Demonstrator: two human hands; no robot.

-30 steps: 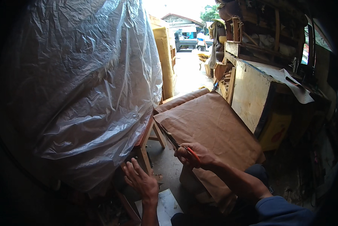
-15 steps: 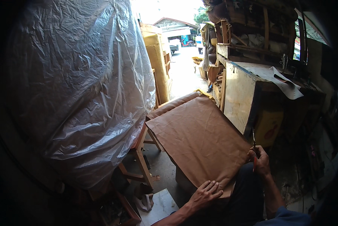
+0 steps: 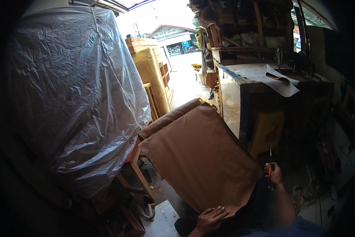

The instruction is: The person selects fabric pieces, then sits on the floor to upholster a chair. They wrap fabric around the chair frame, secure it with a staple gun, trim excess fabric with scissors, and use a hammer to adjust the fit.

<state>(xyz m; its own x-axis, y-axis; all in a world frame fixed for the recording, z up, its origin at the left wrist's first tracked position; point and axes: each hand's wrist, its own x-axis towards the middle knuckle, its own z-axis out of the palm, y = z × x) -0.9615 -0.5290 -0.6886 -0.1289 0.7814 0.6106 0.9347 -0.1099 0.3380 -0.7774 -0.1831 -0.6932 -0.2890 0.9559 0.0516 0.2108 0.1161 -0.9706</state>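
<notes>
A broad sheet of brown leather-like material [image 3: 203, 158] slants down toward me from a roll [image 3: 167, 118] of the same brown stuff at its far side. On the sheet's near edge lies my left hand [image 3: 211, 219], fingers fairly straight on top; its thumb is hard to make out. My right hand [image 3: 275, 173] is closed round the red handles of a pair of scissors [image 3: 270, 160]. The blades point up and away, just right of the sheet's right-hand corner and apart from it. My dark-clad leg is beneath that near corner.
Plastic-wrapped bulky furniture [image 3: 78, 98] fills the left. A wooden stool [image 3: 136, 173] stands under the roll's left end. At right is a workbench [image 3: 229, 102] with a white sheet [image 3: 268, 77] on top and a yellow stool [image 3: 266, 132] beneath. A pale tile [image 3: 161, 219] lies at lower left.
The view has tilted up and shifted right. My right hand and the scissors have moved away from the sheet's right edge. The left hand stays on the near edge.
</notes>
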